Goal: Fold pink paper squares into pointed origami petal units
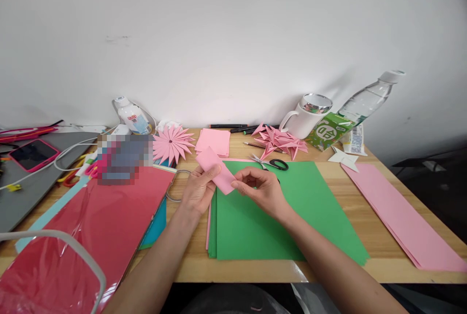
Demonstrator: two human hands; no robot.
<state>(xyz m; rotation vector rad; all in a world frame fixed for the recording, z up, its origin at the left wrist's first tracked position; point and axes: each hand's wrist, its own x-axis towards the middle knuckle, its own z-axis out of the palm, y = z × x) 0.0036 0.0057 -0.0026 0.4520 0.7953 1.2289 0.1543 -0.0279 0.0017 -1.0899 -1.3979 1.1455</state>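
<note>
A small folded piece of pink paper (216, 173) is held up over the near-left part of a stack of green paper (288, 216). My left hand (200, 187) grips it from the left, thumb on top and fingers behind. With thumb and forefinger, my right hand (259, 187) pinches its lower right corner. Behind the hands lie a pile of pink paper squares (213, 141) and a pair of scissors with black handles (272, 162). A pink pleated paper rosette (171, 142) leans at the back left, and several pointed pink folded pieces (279, 142) are heaped at the back right.
A white mug (305, 117), a green carton (328, 131) and a tilted water bottle (372, 97) stand at the back right. Long pink sheets (401, 216) lie right. A plastic-wrapped red pack (95, 236), a phone (34, 155) and a white bottle (133, 115) occupy the left.
</note>
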